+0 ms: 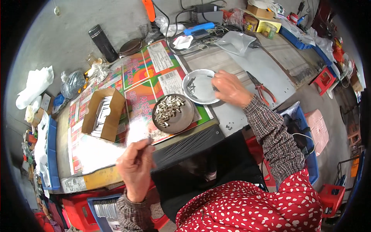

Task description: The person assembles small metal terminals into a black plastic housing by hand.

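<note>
The right hand, at the upper centre-right of the frame, is bunched over the right rim of a round white shallow bowl, its fingers curled close together; whether it grips a piece cannot be told. Inside the bowl lie small, thin, dark grey pieces, loosely clustered toward its left side. Left of and below the bowl, near the centre of the frame, a round grey-brown dish bears a heap of short, shiny, silvery cylindrical pieces, lying at mixed angles and crowding its left and upper parts. The left hand, at the lower centre-left, has its thumb and fingertips drawn nearly together; blur hides whether they hold anything. Left of the dish, an open brown cardboard box contains slim, pale, silvery rods, bundled lengthwise on the worktop.
</note>
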Available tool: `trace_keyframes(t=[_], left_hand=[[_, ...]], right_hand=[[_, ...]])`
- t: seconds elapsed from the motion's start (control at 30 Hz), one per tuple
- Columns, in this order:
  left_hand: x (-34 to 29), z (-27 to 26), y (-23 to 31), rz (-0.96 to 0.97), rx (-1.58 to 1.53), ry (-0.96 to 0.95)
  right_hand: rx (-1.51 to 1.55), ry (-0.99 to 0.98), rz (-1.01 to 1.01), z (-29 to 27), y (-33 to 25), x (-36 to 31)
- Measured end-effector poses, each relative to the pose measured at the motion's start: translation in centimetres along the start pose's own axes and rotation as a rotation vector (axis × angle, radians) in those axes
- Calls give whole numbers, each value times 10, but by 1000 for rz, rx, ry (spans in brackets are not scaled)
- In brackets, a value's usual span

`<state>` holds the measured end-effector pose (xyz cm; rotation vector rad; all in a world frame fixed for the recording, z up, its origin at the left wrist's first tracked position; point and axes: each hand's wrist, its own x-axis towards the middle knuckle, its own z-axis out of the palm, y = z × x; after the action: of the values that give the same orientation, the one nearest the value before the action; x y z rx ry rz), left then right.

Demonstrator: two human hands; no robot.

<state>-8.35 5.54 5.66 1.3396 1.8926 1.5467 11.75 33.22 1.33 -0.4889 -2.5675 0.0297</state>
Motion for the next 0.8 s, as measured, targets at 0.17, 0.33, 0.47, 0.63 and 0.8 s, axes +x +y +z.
trace_keyframes(t=[0.17,0.33,0.47,0.63,0.8], left_hand=[[-31,14,5,-111,-207,1],[-55,16,25,82,-46,-69],[-71,13,44,284,19,-128],[-83,3,63,575,38,-237],[-79,0,77,862,-222,-329]], right_hand=[[128,144,194,-11,-29,-9],[535,115,401,-24,-65,-30],[949,226,528,-25,-88,-46],[1206,182,613,-27,-112,-57],[1375,147,662,-31,-130,-61]])
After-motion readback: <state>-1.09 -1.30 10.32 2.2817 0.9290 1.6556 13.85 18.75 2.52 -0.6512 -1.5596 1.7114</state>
